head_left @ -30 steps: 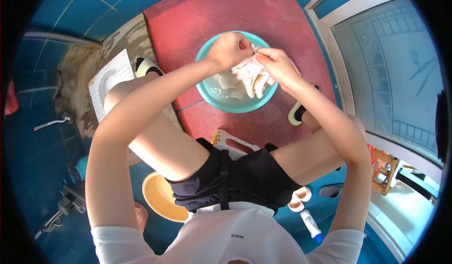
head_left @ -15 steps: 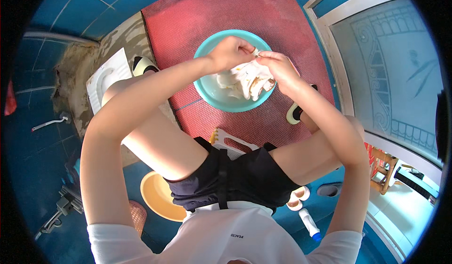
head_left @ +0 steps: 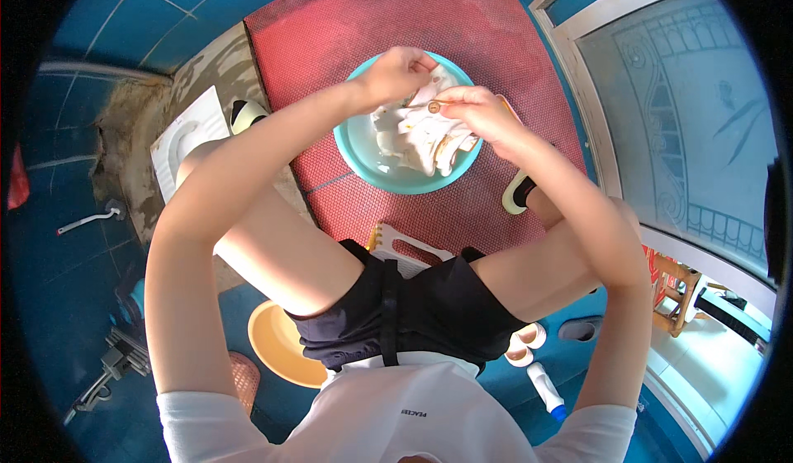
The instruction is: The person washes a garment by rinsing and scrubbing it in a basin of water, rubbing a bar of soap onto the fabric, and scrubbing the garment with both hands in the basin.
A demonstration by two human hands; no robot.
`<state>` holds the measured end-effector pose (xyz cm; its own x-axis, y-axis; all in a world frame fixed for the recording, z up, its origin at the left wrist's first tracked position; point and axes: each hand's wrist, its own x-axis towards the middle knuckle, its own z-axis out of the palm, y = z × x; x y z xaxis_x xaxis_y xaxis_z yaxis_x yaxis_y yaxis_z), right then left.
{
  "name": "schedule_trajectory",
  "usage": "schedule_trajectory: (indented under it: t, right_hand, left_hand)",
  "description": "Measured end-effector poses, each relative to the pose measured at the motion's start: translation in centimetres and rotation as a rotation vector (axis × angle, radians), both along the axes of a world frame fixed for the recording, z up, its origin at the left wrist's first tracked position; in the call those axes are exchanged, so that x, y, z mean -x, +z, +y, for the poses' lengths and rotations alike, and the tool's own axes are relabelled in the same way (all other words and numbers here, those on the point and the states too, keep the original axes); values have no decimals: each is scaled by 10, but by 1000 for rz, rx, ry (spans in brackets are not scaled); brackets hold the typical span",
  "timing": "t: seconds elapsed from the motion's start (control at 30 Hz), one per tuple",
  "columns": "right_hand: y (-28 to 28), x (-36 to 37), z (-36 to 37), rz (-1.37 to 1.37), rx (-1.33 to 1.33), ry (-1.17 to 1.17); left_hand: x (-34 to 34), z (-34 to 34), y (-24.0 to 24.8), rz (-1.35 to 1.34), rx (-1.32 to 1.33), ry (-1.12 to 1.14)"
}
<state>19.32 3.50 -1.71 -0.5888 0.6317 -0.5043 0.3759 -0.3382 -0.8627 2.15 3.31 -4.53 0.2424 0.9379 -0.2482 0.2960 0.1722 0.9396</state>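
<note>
A turquoise basin (head_left: 351, 153) stands on the red mat, with a wet-looking white cloth garment (head_left: 425, 141) bunched inside it. Brownish-yellow marks show on the folds. My left hand (head_left: 395, 75) is closed at the far side of the basin, pinching a raised part of the cloth. Lower and to the right, my right hand (head_left: 483, 114) pinches another edge of the garment, where a small round brown spot or button shows at the fingertips. The cloth stretches between both hands, while its lower folds lie in the basin.
Beneath me is a white plastic stool (head_left: 405, 248) on the red mat (head_left: 388, 17). Behind are a yellow basin (head_left: 268, 343), a pink basket (head_left: 244, 378) and a white bottle with a blue cap (head_left: 545, 389). A frosted glass door (head_left: 686, 108) stands at the right.
My hands have moved apart. The left went slightly up and left with the cloth, the right a little down and left. More of the garment is spread between them.
</note>
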Motion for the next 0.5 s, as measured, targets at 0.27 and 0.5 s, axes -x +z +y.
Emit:
schedule_trajectory:
  t: [0.27,0.5]
  right_hand:
    - [0,-11,12,138,-22,-9]
    - [12,-21,13,-680,-834,459]
  left_hand:
    - [17,5,45,-287,197,459]
    - [35,-8,91,-435,212,252]
